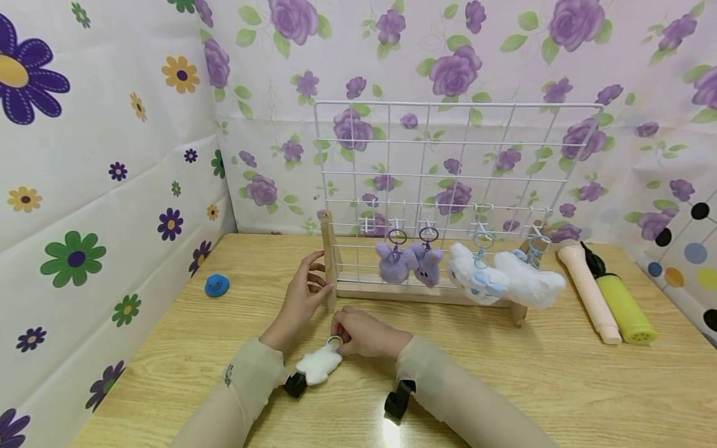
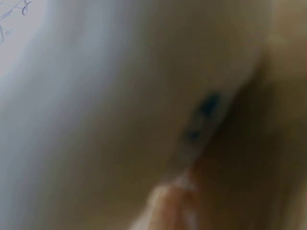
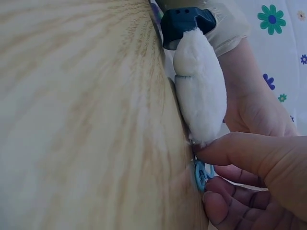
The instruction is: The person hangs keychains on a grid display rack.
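A white plush keychain (image 1: 319,364) lies on the table, its ring (image 1: 335,340) towards the rack. My right hand (image 1: 366,333) pinches it at the ring end; in the right wrist view, the blue clasp (image 3: 200,175) shows between thumb and fingers, below the plush body (image 3: 201,91). My left hand (image 1: 305,289) is beside the wooden upright (image 1: 328,261) at the rack's left end, fingers loosely bent, with nothing visible in it. Whether it touches the wood I cannot tell. The left wrist view is mostly a pale blur.
A white wire grid rack (image 1: 428,140) stands on a wooden base (image 1: 414,292). Purple plush keychains (image 1: 394,267) and white ones (image 1: 529,280) hang on its hooks. A blue rubber duck (image 1: 216,285) sits left. A pale pink cylinder (image 1: 590,292) and a yellow-green one (image 1: 624,308) lie right.
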